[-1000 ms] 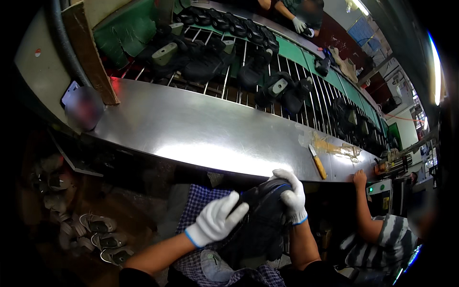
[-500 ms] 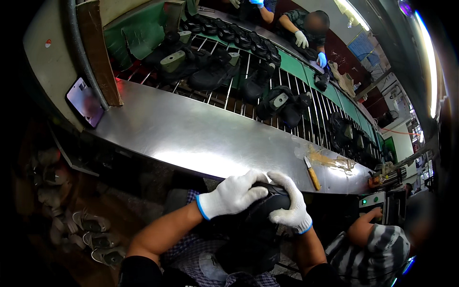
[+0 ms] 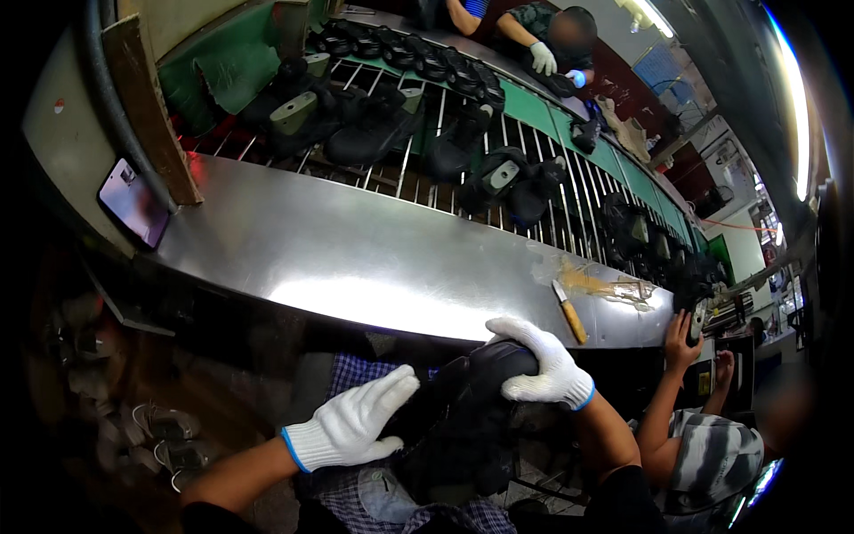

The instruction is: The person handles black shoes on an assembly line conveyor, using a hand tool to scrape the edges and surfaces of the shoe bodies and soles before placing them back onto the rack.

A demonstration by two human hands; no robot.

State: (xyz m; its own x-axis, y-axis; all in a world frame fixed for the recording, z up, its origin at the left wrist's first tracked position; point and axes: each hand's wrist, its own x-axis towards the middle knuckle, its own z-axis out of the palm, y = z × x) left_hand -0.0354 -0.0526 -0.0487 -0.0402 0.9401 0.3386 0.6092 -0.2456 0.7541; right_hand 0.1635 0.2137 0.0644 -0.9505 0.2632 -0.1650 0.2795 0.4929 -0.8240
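Note:
A black shoe [image 3: 463, 396] rests over my lap, its rounded end towards the metal counter; its dark lower part blends into the shadow. My right hand [image 3: 547, 367], in a white knit glove with a blue cuff, curls over that rounded end, thumb on one side and fingers on the other. Beside the shoe's left side is my left hand [image 3: 351, 425], gloved the same way, its fingers straight and the thumb spread apart. Whether its fingertips touch the shoe, I cannot tell. A checked cloth [image 3: 356, 374] lies beneath.
The metal counter [image 3: 356, 240] runs across in front, bearing a wooden-handled knife [image 3: 569, 313]. Behind it, black shoes [image 3: 374, 133] sit on a roller conveyor. A phone [image 3: 133, 203] leans at left. A person in a striped shirt [image 3: 712, 454] works at right, hand on a shoe.
My left hand has come off the shoe's rounded end and moved down and left, its fingers straightening. My right hand keeps its hold. At right, the neighbour's hand has reached up to the counter's end.

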